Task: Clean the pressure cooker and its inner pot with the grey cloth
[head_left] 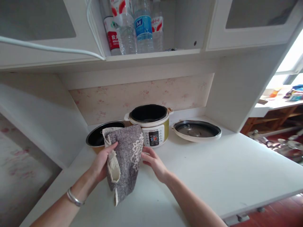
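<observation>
A grey cloth [125,157] with a white pattern and a cream lining hangs over the white counter [213,170]. My left hand [103,162], with a silver bangle on its wrist, grips the cloth's left edge, fingers closed around it. My right hand [153,162] touches the cloth's right side with its fingers curled on the edge. Just behind the cloth stands an electric cooker [151,124], yellow-green and white, open, with a dark inner pot. Its lid [196,130] lies upside down on the counter to the right.
A dark metal pot [97,137] sits left of the cooker, partly behind the cloth. Plastic water bottles [134,28] stand on the shelf above, and a white cable [47,48] runs across the cabinet front. A cluttered table [284,97] stands at the right.
</observation>
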{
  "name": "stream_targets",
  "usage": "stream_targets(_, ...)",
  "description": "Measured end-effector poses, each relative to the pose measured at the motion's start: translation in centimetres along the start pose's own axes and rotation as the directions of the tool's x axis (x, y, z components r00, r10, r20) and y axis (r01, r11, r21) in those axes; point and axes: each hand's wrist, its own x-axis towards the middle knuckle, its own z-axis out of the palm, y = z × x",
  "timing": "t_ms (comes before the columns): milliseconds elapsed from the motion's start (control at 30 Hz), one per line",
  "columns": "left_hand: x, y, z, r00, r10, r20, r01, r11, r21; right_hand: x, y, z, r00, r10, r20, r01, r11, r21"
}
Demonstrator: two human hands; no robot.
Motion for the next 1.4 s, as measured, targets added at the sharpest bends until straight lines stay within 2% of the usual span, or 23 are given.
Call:
stream_targets(100, 0.1, -1.3, -0.4, 0.994, -0.099, 0.04, 0.1, 0.995, -0.007, -0.1, 0.1, -0.1, 0.989, 0.016, 0.148, -0.03, 0.995, 0.092)
stream_targets(200, 0.2, -2.9, -0.9, 0.984, -0.158, 0.082, 0.158, 0.987, 0.004, 0.0, 0.6, -0.1, 0.982, 0.057, 0.182, -0.087, 0.984, 0.157)
stream_targets(333, 0.4, -4.1, -1.5, 0.985, -0.14, 0.097, 0.138, 0.99, 0.025, 0.1, 1.4, -0.2, 0.985, 0.128, 0.115, -0.151, 0.965, 0.214)
stream_targets(500, 1.4, -5.0, -2.4, 0.992, -0.053, 0.117, 0.045, 0.996, 0.074, 0.8, 2.5, 0.0, 0.987, 0.155, -0.039, -0.142, 0.962, 0.232)
stream_targets(567, 2.2, -5.7, -3.3, 0.999, -0.029, 0.03, 0.026, 0.997, 0.068, 1.3, 3.0, -0.3, 0.982, 0.163, -0.095, -0.15, 0.979, 0.137)
stream_targets(633, 2.8, -6.3, -4.6, 0.998, -0.026, -0.058, 0.028, 0.999, 0.042, 1.7, 3.4, -1.0, 0.975, 0.118, -0.189, -0.141, 0.983, -0.116)
stream_targets(667, 2.9, -6.7, -5.2, 0.997, -0.03, -0.073, 0.032, 0.999, 0.026, 1.7, 3.5, -1.4, 0.969, 0.045, -0.245, -0.12, 0.947, -0.299)
stream_targets(700, 3.0, -6.9, -5.9, 0.997, -0.04, -0.069, 0.041, 0.999, 0.009, 1.6, 3.5, -1.7, 0.956, -0.068, -0.285, -0.085, 0.867, -0.491)
stream_targets(733, 3.1, -7.1, -6.4, 0.997, -0.055, -0.059, 0.055, 0.998, -0.007, 1.4, 3.5, -1.7, 0.935, -0.206, -0.289, -0.04, 0.748, -0.663)
stream_targets(800, 2.9, -7.3, -7.1, 0.993, -0.109, -0.054, 0.107, 0.994, -0.026, 0.8, 3.1, -1.2, 0.883, -0.431, -0.184, 0.058, 0.489, -0.87)
stream_targets(833, 2.8, -7.3, -7.2, 0.988, -0.142, -0.063, 0.14, 0.99, -0.033, 0.4, 2.9, -0.6, 0.874, -0.476, -0.1, 0.109, 0.392, -0.914)
stream_targets(900, 2.5, -7.1, -7.0, 0.978, -0.203, -0.058, 0.201, 0.979, -0.038, -0.2, 2.8, 1.2, 0.901, -0.428, 0.063, 0.192, 0.264, -0.945)
stream_targets(967, 2.3, -6.9, -6.3, 0.976, -0.215, -0.014, 0.215, 0.976, -0.028, -0.3, 3.2, 3.2, 0.948, -0.278, 0.157, 0.208, 0.168, -0.963)
stream_targets(1033, 2.2, -6.9, -5.7, 0.987, -0.159, 0.013, 0.159, 0.987, -0.02, 0.2, 3.8, 4.8, 0.973, -0.157, 0.171, 0.181, 0.056, -0.982)
stream_targets(1133, 2.4, -7.3, -5.6, 0.998, -0.06, -0.007, 0.06, 0.998, -0.005, 1.2, 4.7, 5.8, 0.979, -0.068, 0.193, 0.189, -0.06, -0.98)
stream_targets(1200, 2.5, -7.6, -6.1, 0.998, -0.058, -0.009, 0.058, 0.998, 0.002, 1.8, 4.9, 5.8, 0.976, -0.053, 0.213, 0.209, -0.065, -0.976)
stream_targets(1267, 2.6, -7.8, -6.6, 0.996, -0.086, -0.006, 0.086, 0.996, -0.001, 2.3, 5.0, 5.4, 0.978, -0.063, 0.197, 0.197, -0.008, -0.98)
stream_targets(1333, 2.5, -7.9, -6.9, 0.996, -0.091, 0.002, 0.091, 0.996, -0.013, 2.7, 4.8, 5.0, 0.986, -0.073, 0.146, 0.153, 0.101, -0.983)
stream_targets(1400, 2.3, -7.8, -6.9, 0.998, -0.063, 0.025, 0.064, 0.997, -0.031, 3.2, 4.4, 4.6, 0.995, -0.068, 0.071, 0.086, 0.248, -0.965)
